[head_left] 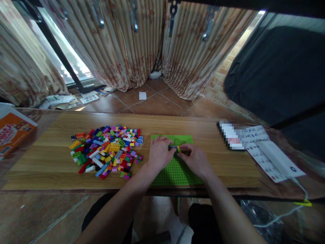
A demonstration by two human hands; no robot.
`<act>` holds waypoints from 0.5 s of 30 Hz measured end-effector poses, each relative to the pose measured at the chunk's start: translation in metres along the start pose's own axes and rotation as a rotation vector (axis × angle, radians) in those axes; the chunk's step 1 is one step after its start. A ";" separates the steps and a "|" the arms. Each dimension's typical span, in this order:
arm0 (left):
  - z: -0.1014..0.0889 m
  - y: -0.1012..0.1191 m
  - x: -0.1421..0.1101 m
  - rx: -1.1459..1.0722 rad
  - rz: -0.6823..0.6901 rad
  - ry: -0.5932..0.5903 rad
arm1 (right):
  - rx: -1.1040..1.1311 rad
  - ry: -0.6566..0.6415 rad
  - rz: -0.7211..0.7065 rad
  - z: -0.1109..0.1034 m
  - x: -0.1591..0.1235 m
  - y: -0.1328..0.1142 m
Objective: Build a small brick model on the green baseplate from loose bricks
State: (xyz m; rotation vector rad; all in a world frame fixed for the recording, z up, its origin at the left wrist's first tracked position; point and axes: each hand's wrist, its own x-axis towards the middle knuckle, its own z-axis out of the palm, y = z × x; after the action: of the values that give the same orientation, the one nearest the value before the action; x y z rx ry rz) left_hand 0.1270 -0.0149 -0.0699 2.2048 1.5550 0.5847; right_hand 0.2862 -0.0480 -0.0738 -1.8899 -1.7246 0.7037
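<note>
Over the green studded baseplate, both hands meet at a small joined piece of toy bricks, dark with a yellow bit at its right end. My left hand is closed on the left side of these bricks. The thumb and fingers of my right hand pinch the yellow end. Fingers cover much of the piece, so its full shape is hidden, and I cannot tell whether it touches the baseplate. Left of the baseplate spreads a pile of loose toy bricks in many colours.
The wooden tabletop carries everything. To the right lie a phone, partly blurred out, and a printed sheet beneath a white box-like device with a cable. An orange and white box stands at the far left.
</note>
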 end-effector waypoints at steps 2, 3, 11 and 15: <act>0.000 0.001 0.000 -0.021 -0.027 0.002 | 0.002 -0.001 -0.005 0.000 0.001 0.001; 0.000 0.002 0.000 -0.029 -0.036 0.003 | 0.005 -0.002 -0.005 0.000 0.002 0.001; 0.003 0.001 0.003 -0.063 -0.076 -0.006 | 0.059 -0.015 0.028 0.000 0.012 0.004; 0.005 0.002 0.005 -0.073 -0.097 -0.001 | 0.063 -0.029 0.083 -0.002 0.017 0.006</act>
State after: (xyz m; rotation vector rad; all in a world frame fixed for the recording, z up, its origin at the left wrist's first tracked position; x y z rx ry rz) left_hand 0.1332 -0.0108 -0.0725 2.0635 1.6043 0.6013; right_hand 0.2932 -0.0313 -0.0766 -1.9262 -1.6298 0.8106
